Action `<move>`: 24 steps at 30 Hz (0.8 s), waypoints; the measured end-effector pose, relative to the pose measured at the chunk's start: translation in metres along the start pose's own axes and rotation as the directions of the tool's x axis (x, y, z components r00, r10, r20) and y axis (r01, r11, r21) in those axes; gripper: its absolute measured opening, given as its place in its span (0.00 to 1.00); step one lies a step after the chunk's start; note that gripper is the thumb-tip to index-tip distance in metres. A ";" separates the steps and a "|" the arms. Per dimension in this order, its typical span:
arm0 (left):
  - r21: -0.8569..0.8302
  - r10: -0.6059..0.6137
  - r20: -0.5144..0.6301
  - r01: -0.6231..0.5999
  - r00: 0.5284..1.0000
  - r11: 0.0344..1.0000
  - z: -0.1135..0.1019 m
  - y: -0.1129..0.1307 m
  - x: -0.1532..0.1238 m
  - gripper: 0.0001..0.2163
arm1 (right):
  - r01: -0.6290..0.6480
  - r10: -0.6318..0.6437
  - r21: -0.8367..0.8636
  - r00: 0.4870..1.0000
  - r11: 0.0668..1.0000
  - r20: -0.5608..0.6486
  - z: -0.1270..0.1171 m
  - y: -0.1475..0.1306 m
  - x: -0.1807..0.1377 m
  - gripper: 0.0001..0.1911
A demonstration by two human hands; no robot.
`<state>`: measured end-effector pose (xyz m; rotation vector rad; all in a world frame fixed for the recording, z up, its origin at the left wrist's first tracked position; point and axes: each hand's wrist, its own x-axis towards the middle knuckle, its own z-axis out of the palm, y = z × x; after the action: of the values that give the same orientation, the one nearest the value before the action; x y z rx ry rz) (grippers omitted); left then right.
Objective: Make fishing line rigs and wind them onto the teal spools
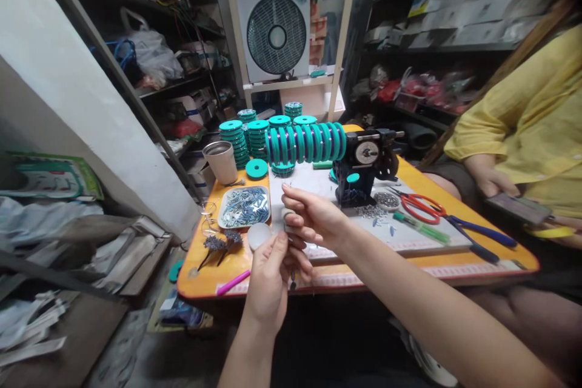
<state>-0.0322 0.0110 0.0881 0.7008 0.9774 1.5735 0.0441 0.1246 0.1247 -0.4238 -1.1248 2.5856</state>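
Observation:
My left hand (271,270) is closed with thumb and fingers pinched together over the table's front part. Just above and right of it, my right hand (313,218) has its fingers curled, thumb against fingertips; what either pinches is too small to make out. A small dark piece (293,284) shows beneath the left fingers. Beyond the hands, a row of teal foam spools (307,144) sits on the shaft of a black winding machine (359,160). A white round disc (259,235) lies beside my left hand, near a tray (220,218) of small blue and silver pieces.
Stacked teal spools (234,142) and a metal cup (220,162) stand behind. Red-handled scissors (422,207), blue-handled pliers (484,233) and a green tube (422,227) lie right. A pink pen (233,282) is front left. A person in a yellow shirt (522,103) holds a phone (521,209).

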 end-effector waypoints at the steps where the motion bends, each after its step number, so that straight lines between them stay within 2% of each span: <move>1: -0.020 -0.010 -0.008 0.010 1.000 1.000 0.001 0.000 -0.002 0.15 | -0.004 0.004 0.005 1.000 1.000 -0.002 0.001 0.001 0.000 0.23; 11: -0.149 -0.075 -0.009 0.073 0.997 0.986 0.001 -0.003 -0.015 0.13 | 0.012 -0.011 0.009 0.999 1.000 -0.039 0.001 0.003 -0.001 0.23; 16: -0.161 -0.115 -0.026 0.110 0.993 0.981 0.001 -0.009 -0.024 0.14 | 0.010 -0.010 -0.001 1.000 1.000 -0.013 -0.002 0.001 -0.001 0.23; 20: -0.253 -0.109 -0.052 0.092 0.993 0.963 0.000 -0.010 -0.025 0.13 | 0.009 -0.008 -0.013 1.000 1.000 0.016 -0.004 0.000 -0.003 0.23; 24: -0.313 -0.189 -0.060 0.162 0.980 0.936 -0.004 -0.011 -0.029 0.11 | 0.029 -0.028 -0.012 0.999 1.000 0.016 -0.006 0.001 -0.002 0.23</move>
<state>-0.0235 -0.0169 0.0784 0.3201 0.8105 1.5624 0.0483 0.1273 0.1207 -0.3873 -1.1440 2.5634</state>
